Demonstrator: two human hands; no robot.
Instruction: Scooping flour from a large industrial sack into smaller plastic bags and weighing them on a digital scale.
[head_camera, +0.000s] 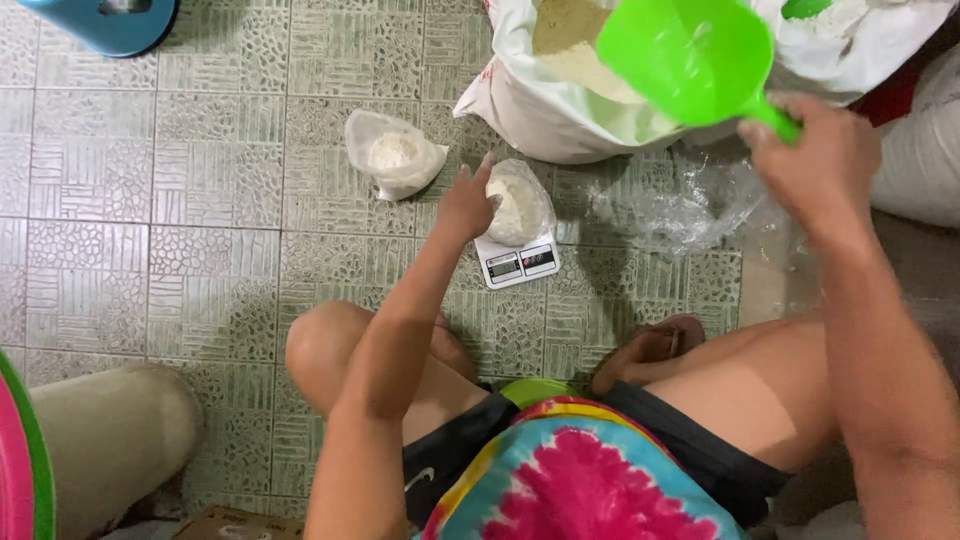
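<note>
The floor (180, 200) is laid with pale green patterned tiles. A small white digital scale (517, 262) sits on it just below the left hand (468, 203), bearing a clear bag of white powder (519, 208). A second filled bag (393, 153) lies left of that hand. A big white sack (540, 115) and crumpled clear plastic (680, 205) rest below the right hand (815, 160).

Open tiled floor (150, 200) lies to my left. Ahead, the scale (517, 262), two filled bags and the large sack (540, 110) block passage.
</note>
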